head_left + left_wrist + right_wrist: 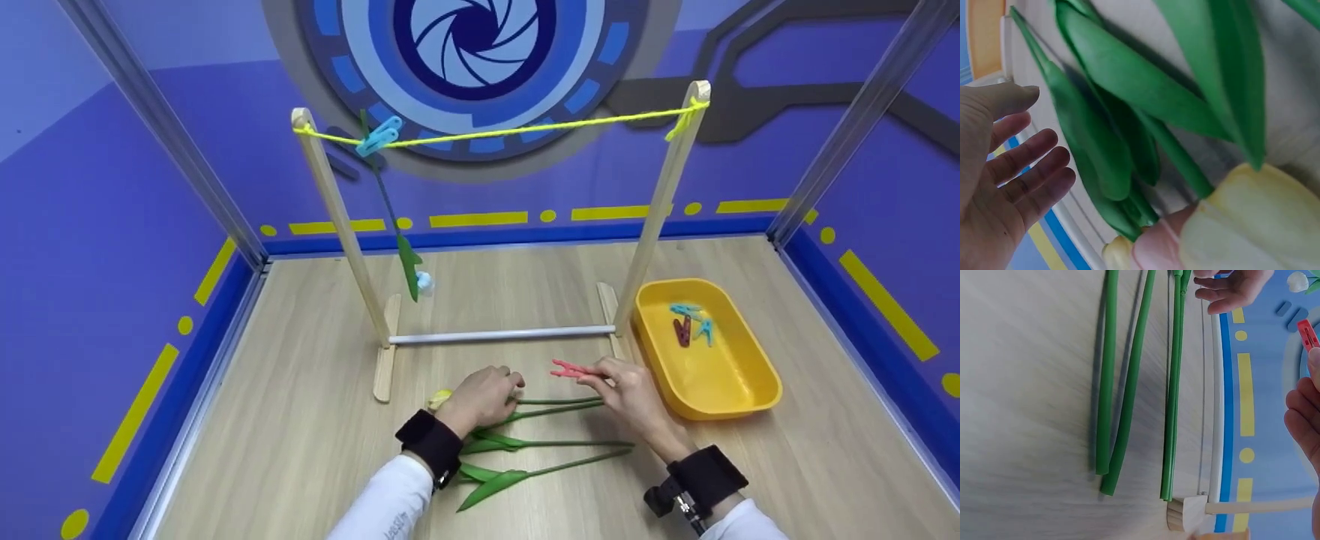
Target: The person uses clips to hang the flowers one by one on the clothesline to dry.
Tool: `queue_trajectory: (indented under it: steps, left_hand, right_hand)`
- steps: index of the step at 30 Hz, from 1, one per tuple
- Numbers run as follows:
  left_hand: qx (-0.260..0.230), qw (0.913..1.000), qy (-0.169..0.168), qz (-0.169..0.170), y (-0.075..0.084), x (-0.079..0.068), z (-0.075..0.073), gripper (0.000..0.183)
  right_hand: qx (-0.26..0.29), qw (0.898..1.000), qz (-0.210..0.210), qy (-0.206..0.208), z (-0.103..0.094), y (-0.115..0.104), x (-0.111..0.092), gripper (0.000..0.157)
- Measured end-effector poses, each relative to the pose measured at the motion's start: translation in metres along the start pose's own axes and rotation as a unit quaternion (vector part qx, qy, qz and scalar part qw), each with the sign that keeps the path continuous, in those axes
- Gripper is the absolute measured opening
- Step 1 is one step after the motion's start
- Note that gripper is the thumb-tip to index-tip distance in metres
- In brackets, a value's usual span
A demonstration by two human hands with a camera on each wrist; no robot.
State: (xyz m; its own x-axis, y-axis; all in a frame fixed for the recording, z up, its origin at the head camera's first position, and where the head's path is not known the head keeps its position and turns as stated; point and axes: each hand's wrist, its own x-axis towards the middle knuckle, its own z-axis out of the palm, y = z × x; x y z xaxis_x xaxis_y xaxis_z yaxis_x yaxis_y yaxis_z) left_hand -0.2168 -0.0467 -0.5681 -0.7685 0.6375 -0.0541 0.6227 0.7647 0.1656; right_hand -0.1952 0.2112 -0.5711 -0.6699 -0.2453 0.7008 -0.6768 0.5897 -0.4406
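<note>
Between thumb and fingers, my right hand point(630, 394) pinches a red clothespin point(570, 369), held above the stem ends; the right wrist view also shows this clothespin point(1306, 333). My left hand point(484, 397) hovers over the leafy part of several artificial tulips point(574, 444) lying side by side on the table. In the left wrist view its fingers point(1033, 152) are spread with nothing in them, beside the green leaves. Pale yellow point(1252, 225) and pink blooms point(1157, 247) show there. From the yellow line point(525, 131) a white tulip point(424, 283) hangs bloom-down by a blue clothespin point(379, 136).
A wooden stand with two posts point(652, 217) and a pale crossbar point(502, 335) carries the line behind my hands. At the right, a yellow tub point(727, 382) contains blue and dark red clothespins point(682, 331). Blue panels point(187, 150) border the table.
</note>
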Motion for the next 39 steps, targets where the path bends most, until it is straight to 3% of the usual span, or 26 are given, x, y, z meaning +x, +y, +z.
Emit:
queue_trajectory:
  steps: [7, 17, 26, 31, 39]
  left_hand:
    - [0.041, 0.9987, -0.030, -0.008, 0.009, 0.009, 0.002, 0.020]
    - [0.105, 0.9924, -0.042, -0.048, 0.023, 0.017, 0.008, 0.009]
    - [0.088, 0.9938, -0.037, -0.056, 0.021, 0.016, 0.012, 0.012]
    - [0.072, 0.9962, -0.023, -0.043, 0.014, 0.013, 0.015, 0.008]
    - [0.042, 0.9977, 0.044, -0.029, 0.003, 0.007, 0.019, 0.006]
  right_hand:
    - [0.001, 1.000, 0.017, -0.005, 0.001, 0.002, -0.003, 0.016]
    - [0.007, 0.999, 0.039, -0.015, 0.002, 0.003, -0.007, 0.014]
    - [0.004, 0.998, 0.062, -0.023, 0.000, 0.001, -0.009, 0.012]
    - [-0.004, 0.999, 0.043, -0.014, 0.001, 0.001, -0.009, 0.016]
    - [-0.001, 1.000, 0.015, -0.001, 0.001, 0.000, -0.007, 0.018]
